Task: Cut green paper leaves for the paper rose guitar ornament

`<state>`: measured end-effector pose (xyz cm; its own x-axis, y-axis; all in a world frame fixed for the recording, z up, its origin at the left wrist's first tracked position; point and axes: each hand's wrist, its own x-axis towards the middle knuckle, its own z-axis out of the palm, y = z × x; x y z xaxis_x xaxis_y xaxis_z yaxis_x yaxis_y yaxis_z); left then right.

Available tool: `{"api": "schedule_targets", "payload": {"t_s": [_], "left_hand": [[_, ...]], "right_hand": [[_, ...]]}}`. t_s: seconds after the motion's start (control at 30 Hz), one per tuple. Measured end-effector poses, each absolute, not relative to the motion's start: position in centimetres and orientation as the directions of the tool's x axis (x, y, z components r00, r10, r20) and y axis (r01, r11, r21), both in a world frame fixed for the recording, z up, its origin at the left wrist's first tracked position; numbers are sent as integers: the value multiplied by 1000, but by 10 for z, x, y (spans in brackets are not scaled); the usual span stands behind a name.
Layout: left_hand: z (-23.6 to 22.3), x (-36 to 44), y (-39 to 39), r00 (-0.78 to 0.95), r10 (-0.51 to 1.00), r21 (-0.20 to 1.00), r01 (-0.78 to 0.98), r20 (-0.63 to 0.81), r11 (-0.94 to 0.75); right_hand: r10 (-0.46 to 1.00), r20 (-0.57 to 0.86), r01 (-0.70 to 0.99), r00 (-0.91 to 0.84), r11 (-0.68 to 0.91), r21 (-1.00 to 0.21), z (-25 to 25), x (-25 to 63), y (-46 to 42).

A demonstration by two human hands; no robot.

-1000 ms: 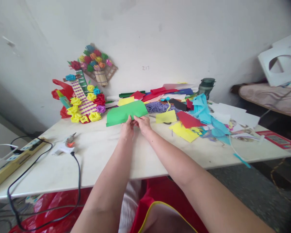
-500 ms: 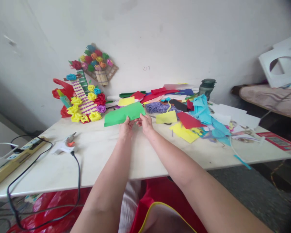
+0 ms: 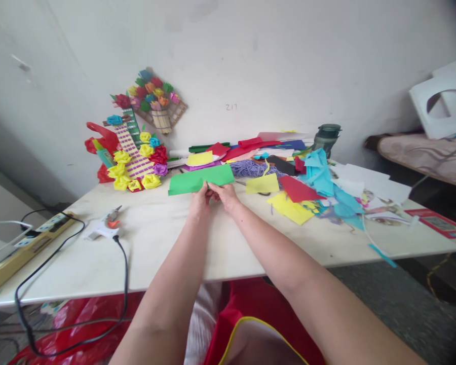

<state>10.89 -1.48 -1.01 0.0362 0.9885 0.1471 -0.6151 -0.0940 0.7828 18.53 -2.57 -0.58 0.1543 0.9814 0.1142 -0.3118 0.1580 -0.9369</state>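
The left hand [image 3: 200, 202] and right hand [image 3: 228, 197] pinch one green paper sheet [image 3: 201, 177] by its near edge, fingers nearly closed, above the middle of the white table [image 3: 161, 243]. One corded glue gun [image 3: 103, 230] lies table-left; one dark-green bottle [image 3: 326, 139] stands table-rear, right.

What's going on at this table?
A person is holding a green sheet by its near edge, with the left hand and right hand close together. To the right lie loose pieces, including a yellow piece and a red piece. Colourful craft flowers stand toward the back left of the table.
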Motion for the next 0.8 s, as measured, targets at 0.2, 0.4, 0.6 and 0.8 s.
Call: {"api": "schedule_targets", "payload": {"t_s": [0.2,0.4,0.6,0.8], "left_hand": [[-7,110,-18,45,979,785,-605,200,-133],[-11,108,-12,-1,974,774,-606,229,-183],[-10,105,-12,-68,970,761,-608,235,-227],[-11,102,-9,-64,979,762,-618,194,-191]], "right_hand": [[974,148,-368,171,202,-907,-5,187,-26],[973,172,-313,154,213,-926,-6,185,-26],[944,155,-290,291,242,-926,-6,192,-20],[946,122,-364,301,232,-902,-5,197,-17]]}}
